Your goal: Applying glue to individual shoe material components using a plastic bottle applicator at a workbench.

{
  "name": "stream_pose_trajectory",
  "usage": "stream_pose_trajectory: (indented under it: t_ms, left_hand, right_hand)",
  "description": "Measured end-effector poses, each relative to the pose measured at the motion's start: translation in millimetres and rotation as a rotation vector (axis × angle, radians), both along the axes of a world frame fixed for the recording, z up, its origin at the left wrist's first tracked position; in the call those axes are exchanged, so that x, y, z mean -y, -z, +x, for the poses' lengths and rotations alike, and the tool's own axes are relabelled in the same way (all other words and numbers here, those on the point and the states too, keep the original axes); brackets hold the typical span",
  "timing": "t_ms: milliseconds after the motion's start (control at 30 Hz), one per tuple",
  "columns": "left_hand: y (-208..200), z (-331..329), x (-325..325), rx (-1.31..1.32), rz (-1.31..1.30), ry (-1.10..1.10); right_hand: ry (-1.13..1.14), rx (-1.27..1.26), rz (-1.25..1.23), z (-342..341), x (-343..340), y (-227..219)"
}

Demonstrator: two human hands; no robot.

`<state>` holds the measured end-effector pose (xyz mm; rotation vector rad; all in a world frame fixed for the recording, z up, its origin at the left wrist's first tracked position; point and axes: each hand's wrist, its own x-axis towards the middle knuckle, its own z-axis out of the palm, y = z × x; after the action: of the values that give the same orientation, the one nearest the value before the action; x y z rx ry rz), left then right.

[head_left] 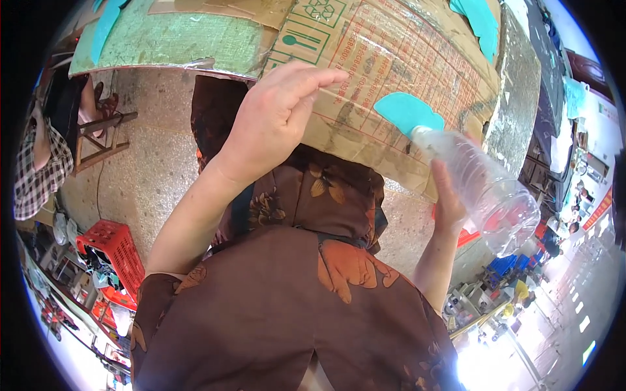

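Observation:
My right hand (448,195) grips a clear ribbed plastic bottle (492,189), tilted with its neck up and to the left. The bottle's white mouth meets or overlaps the lower right edge of a flat teal cut piece (403,111); contact is hard to judge. That piece lies on a brown cardboard sheet (352,124) with red and green print. Left of it, above the cardboard's near edge, hovers my left hand (277,111), its fingers stretched out to the right and nothing visible in them. Part of its thumb side is shaded.
More teal pieces lie at the far right (479,26) and far left (106,32) of the work surface. A worn green board (176,42) adjoins the cardboard. On the floor at left stand a red crate (124,251) and a wooden stool (104,137), near another person (42,166).

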<state>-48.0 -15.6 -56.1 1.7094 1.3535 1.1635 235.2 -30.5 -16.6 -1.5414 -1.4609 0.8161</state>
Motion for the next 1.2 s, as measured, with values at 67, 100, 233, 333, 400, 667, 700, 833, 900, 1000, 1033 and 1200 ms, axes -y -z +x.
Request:
stream_pose_trajectory:
  t_ms: [67,100,233,333,400,667,700,833,900,1000,1033,1200]
  left_hand:
    - [-1,1,0,-0.018,0.031,-0.025]
    - [-5,0,0,-0.017,-0.006,-0.016]
    - [-7,0,0,-0.013,-0.044,-0.017]
    - [-4,-1,0,0.016,-0.058,-0.025]
    - [-3,-1,0,0.051,-0.071,-0.025]
    - [-3,2,1,0.028,-0.059,0.001]
    - [-3,2,2,0.023,-0.041,-0.008]
    - [-4,-1,3,0.039,-0.038,-0.027]
    - [-4,-1,3,0.024,-0.032,-0.03]
    - [-7,-1,2,0.018,-0.025,-0.027]
    - [-7,-1,2,0.021,-0.026,-0.026]
    - [-4,-3,3,0.034,-0.032,-0.03]
  right_hand:
    - [-0.223,0.288,0.034,3,4,-1]
    - [-0.119,0.074,-0.023,-4,6,-2]
    - [0.006,-0.008,0.014,2,-4,3]
    - [-0.071,0.031,-0.031,0,9,-3]
    - [-0.042,0.046,-0.018,11,5,1]
    - [-0.067,-0.042,-0.05,-14,-3,-2]
    - [-0.005,0.051,-0.027,-7,-8,-1]
    - [-0.09,0.04,0.013,-10,-5,-3]
    - [-0.102,0.085,-0.015,-10,-8,-6]
    - [-0.336,0.685,0.415,25,-20,14]
    - [-0.161,0.412,0.238,15,-21,8]
    - [-0.13,0.124,0.046,-9,-18,-5]
